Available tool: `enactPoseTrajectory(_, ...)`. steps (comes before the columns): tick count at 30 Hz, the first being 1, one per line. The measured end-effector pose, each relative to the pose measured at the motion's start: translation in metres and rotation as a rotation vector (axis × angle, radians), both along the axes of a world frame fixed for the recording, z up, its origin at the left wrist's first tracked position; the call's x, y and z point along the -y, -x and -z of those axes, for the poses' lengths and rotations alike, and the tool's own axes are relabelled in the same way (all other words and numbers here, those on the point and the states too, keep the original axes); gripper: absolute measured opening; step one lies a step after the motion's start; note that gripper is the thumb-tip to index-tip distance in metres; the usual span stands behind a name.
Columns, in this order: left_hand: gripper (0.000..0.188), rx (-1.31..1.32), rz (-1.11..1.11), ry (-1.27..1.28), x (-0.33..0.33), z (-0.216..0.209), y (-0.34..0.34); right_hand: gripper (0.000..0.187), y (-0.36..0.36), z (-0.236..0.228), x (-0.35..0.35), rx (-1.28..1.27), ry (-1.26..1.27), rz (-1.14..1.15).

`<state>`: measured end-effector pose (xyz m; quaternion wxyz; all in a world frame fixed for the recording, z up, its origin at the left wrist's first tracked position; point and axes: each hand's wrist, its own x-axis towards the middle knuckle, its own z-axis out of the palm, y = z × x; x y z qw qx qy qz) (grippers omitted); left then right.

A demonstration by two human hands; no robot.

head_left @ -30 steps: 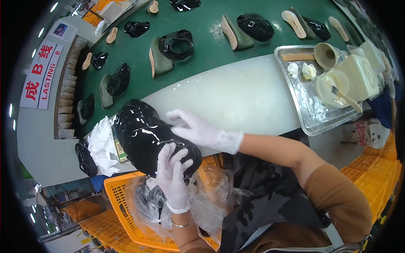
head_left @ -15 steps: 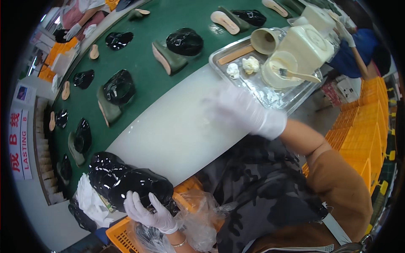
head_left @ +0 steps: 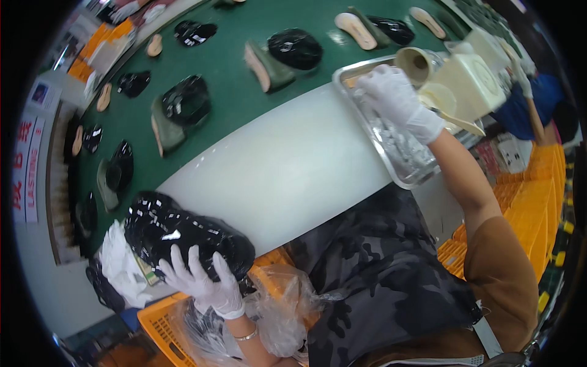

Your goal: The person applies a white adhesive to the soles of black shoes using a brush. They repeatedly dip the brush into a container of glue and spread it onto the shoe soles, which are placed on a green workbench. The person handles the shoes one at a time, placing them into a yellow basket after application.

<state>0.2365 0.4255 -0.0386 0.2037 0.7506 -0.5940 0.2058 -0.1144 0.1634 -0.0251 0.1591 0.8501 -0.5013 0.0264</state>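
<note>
My left hand [head_left: 208,290], in a white glove, rests its spread fingers on the front of a pile of glossy black shoe uppers [head_left: 202,229] at the lower left. My right hand [head_left: 397,101], also gloved, is over a metal tray [head_left: 391,165] at the upper right. Its fingers are curled down, and whatever they hold is hidden beneath them. Beside that hand stand a cream tub [head_left: 437,98] with a brush [head_left: 465,124] lying across it, a beige cup [head_left: 416,64] and a big cream plastic container [head_left: 471,82].
A white board [head_left: 281,165] lies between my hands. Beyond it, a green surface [head_left: 232,49] carries black uppers [head_left: 186,101] and green lasts [head_left: 269,67] with pale soles. White cloth [head_left: 121,263] and an orange crate [head_left: 162,321] with clear plastic are at lower left; orange crates [head_left: 526,202] stand right.
My right hand has moved up and right from above the white board to the tray, covering the white crumpled lumps there. My left hand stays at the black uppers. The whole view has shifted.
</note>
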Motion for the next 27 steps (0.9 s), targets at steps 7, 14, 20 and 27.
enactPoseTrajectory(7,0.035,-0.055,-0.038,0.032,-0.002,0.004,-0.001,0.019,-0.120,-0.004,-0.010,0.612,-0.323,-0.694)
enactPoseTrajectory(14,0.045,-0.105,-0.029,0.036,-0.004,0.012,-0.003,0.014,-0.287,0.045,-0.015,0.580,-0.277,-0.806)
enactPoseTrajectory(20,0.045,-0.128,-0.037,0.030,-0.007,0.015,-0.004,0.012,-0.292,0.063,-0.005,0.243,-0.006,-0.880)
enactPoseTrajectory(27,0.042,-0.127,-0.057,0.048,-0.009,0.015,-0.004,0.005,-0.199,0.044,0.008,-0.015,0.119,-0.736)
